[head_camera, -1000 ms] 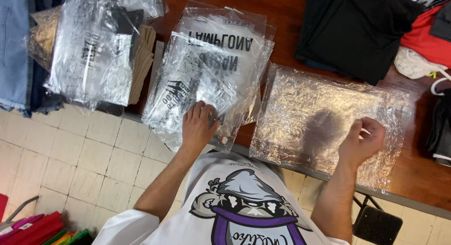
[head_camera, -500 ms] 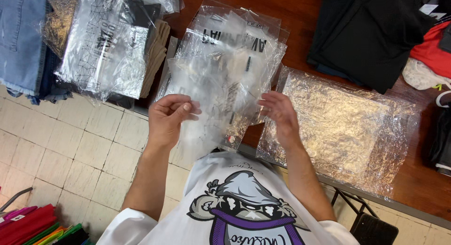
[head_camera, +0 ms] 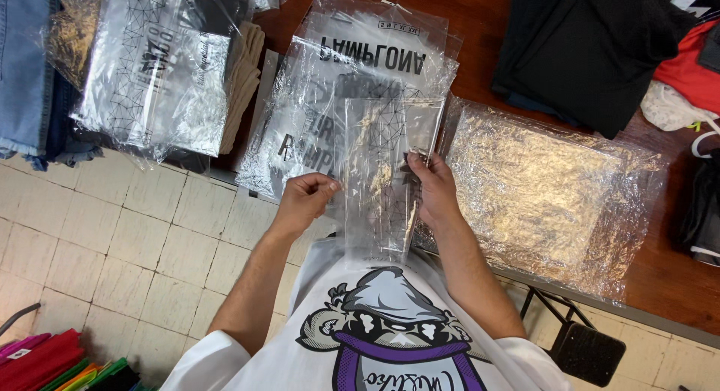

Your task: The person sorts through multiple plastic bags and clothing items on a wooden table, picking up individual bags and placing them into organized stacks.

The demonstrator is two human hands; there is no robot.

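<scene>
Both hands, left (head_camera: 304, 200) and right (head_camera: 431, 188), grip pinching a clear plastic bag (head_camera: 379, 173) upright.

Between my fingers is a clear plastic bag (head_camera: 379, 181) — thin, glossy, a little wrinkled. Beyond my fingertips lie shiny plastic packs (head_camera: 352, 83); right of them a crinkled glossy film (head_camera: 540, 188) on smooth brown wood (head_camera: 480, 16) — and matt black cloth (head_camera: 592, 46).

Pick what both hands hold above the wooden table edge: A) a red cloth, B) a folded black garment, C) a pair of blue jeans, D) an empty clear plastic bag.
D: the left hand and right hand pinch the empty clear plastic bag by its two side edges, held upright.
</scene>
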